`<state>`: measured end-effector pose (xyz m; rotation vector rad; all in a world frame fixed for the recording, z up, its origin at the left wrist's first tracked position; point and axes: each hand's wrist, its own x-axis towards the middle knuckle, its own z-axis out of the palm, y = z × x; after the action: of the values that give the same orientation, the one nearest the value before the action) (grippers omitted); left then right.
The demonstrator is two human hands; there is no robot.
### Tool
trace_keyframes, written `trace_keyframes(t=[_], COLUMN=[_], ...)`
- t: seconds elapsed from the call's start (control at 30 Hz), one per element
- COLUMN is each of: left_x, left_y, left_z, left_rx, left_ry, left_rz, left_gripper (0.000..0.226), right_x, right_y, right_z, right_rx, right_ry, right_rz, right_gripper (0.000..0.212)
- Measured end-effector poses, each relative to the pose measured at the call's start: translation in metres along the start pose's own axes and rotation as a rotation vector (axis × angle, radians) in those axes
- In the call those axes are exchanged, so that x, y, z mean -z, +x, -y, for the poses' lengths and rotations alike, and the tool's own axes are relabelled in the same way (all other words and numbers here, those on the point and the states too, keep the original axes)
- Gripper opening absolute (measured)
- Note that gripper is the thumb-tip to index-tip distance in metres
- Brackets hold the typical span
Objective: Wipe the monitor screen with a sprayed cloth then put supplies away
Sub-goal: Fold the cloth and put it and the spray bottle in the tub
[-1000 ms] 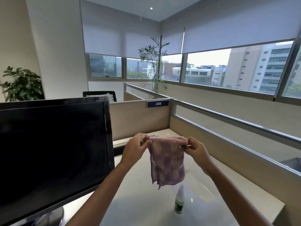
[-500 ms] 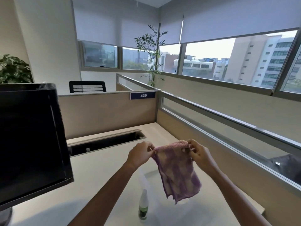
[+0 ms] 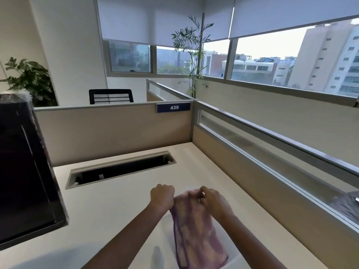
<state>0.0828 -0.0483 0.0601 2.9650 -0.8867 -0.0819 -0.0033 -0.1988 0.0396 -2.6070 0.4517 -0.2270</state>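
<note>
- Hanging: purple cloth (image 3: 196,230), draped over the desk (image 3: 116,214), lower end near the desktop.
- Left hand (image 3: 162,196): fingers curled, pinching the cloth's top left edge.
- Right hand (image 3: 211,200): fingers closed on its top right edge.
- Monitor (image 3: 23,171): at left, screen dark.

From my position, one marking is legible: the number "439" in white digits on a dark blue nameplate (image 3: 173,107). The nameplate is fixed at the top edge of the beige partition (image 3: 112,133) in front of me, near its right corner.
</note>
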Motion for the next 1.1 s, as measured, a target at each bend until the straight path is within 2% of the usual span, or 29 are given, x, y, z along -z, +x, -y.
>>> trace_keyframes(t=[0.07, 0.17, 0.23, 0.27, 0.3, 0.37, 0.47, 0.57, 0.73, 0.83, 0.9, 1.0, 1.1], left_x=[-0.009, -0.02, -0.027, -0.03, -0.033, -0.038, -0.047, -0.054, -0.062, -0.058, -0.055, -0.055, -0.055], left_y=[0.007, 0.016, 0.02, 0.022, 0.022, 0.023, 0.023, 0.022, 0.018, 0.014, 0.01, 0.002, -0.009], left_z=[-0.006, -0.01, -0.01, -0.009, -0.008, -0.004, 0.002, 0.01, 0.015, 0.016, 0.016, 0.018, 0.022], left_rx=[-0.04, -0.128, -0.192, -0.218, -0.234, -0.243, -0.245, -0.277, -0.299, -0.289, -0.278, -0.266, -0.235], left_ry=[0.095, 0.157, 0.164, 0.175, 0.186, 0.184, 0.099, 0.004, -0.092, -0.255, -0.37, -0.464, -0.527], left_rz=[-0.023, -0.064, -0.074, -0.077, -0.078, -0.067, -0.037, -0.047, -0.076, -0.086, -0.105, -0.14, -0.185], left_gripper=[0.029, 0.032, 0.032, 0.032, 0.031, 0.031, 0.033, 0.038, 0.039, 0.037, 0.034, 0.035, 0.039], right_x=[-0.014, -0.032, -0.041, -0.045, -0.05, -0.056, -0.059, -0.054, -0.046, -0.042, -0.038, -0.032, -0.026], right_y=[0.003, 0.005, -0.003, -0.008, -0.012, -0.021, -0.028, -0.028, -0.023, -0.025, -0.027, -0.035, -0.045], right_z=[0.001, -0.002, -0.004, -0.004, -0.005, -0.005, -0.011, -0.015, -0.011, -0.006, -0.003, 0.006, 0.021], right_rx=[0.008, 0.169, 0.297, 0.369, 0.404, 0.345, 0.213, 0.143, 0.153, 0.165, 0.192, 0.274, 0.35], right_ry=[-0.032, -0.308, -0.362, -0.377, -0.314, -0.197, -0.309, -0.398, -0.529, -0.488, -0.383, -0.12, 0.11], right_rz=[-0.024, -0.076, -0.142, -0.119, -0.027, 0.25, 0.58, 0.722, 0.845, 0.807, 0.698, 0.373, 0.071], right_gripper=[0.031, 0.048, 0.045, 0.043, 0.047, 0.061, 0.083, 0.098, 0.105, 0.099, 0.081, 0.049, 0.03])
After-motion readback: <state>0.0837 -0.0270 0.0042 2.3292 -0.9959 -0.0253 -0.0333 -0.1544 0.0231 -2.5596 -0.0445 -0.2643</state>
